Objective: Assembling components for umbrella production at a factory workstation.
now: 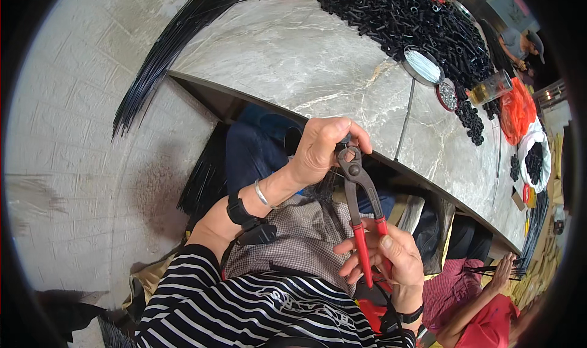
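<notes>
A pair of pincers (365,186) with dark metal jaws and red handles is in my right hand (400,256), the fingers curled around the grips. The jaws point up and away from me, and the handles stand a little apart. My left hand (317,151) is closed at the jaws, thumb and fingers pinching a small black part (346,139). Fingers and jaws hide most of that part, so I cannot tell its exact shape. Both hands are over my lap, in front of the table's near edge.
On the grey marbled table (275,61) lie a heap of black tubular pieces (416,24), a round dish (423,65), a smaller red-rimmed dish (447,95) and a glass jar (491,87). Long black rods (177,42) overhang its left end. Another person's hand (504,273) is at the right.
</notes>
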`<state>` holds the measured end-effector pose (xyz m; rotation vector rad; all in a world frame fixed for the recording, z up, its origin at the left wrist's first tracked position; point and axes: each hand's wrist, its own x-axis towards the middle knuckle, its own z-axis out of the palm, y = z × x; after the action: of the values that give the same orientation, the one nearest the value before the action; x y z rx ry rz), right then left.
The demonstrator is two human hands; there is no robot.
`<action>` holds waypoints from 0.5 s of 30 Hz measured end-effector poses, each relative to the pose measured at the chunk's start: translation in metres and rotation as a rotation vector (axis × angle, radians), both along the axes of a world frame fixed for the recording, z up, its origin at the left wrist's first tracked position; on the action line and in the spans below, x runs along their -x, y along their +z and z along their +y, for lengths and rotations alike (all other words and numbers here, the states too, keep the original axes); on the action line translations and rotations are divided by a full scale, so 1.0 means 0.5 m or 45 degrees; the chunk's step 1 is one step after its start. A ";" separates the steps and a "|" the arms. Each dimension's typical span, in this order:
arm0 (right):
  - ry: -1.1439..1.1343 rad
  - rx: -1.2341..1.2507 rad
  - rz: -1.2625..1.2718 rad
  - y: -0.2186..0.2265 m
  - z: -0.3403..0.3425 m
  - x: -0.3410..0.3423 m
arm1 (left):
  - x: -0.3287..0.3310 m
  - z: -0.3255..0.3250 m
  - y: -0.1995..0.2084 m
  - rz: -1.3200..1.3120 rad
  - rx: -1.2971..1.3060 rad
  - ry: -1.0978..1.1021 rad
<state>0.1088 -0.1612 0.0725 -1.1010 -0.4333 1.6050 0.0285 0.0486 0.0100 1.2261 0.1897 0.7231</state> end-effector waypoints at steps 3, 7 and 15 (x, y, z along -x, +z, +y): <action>-0.044 -0.065 -0.010 -0.018 0.001 0.003 | 0.002 0.000 0.000 0.025 0.080 -0.005; 0.005 -0.007 -0.030 -0.001 0.007 0.002 | 0.001 -0.001 -0.001 0.014 0.173 -0.019; 0.015 -0.045 -0.073 -0.005 0.010 0.003 | 0.003 0.000 0.000 0.026 0.074 0.023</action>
<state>0.1072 -0.1563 0.0701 -1.1217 -0.5057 1.5734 0.0270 0.0485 0.0101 1.1784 0.2373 0.7159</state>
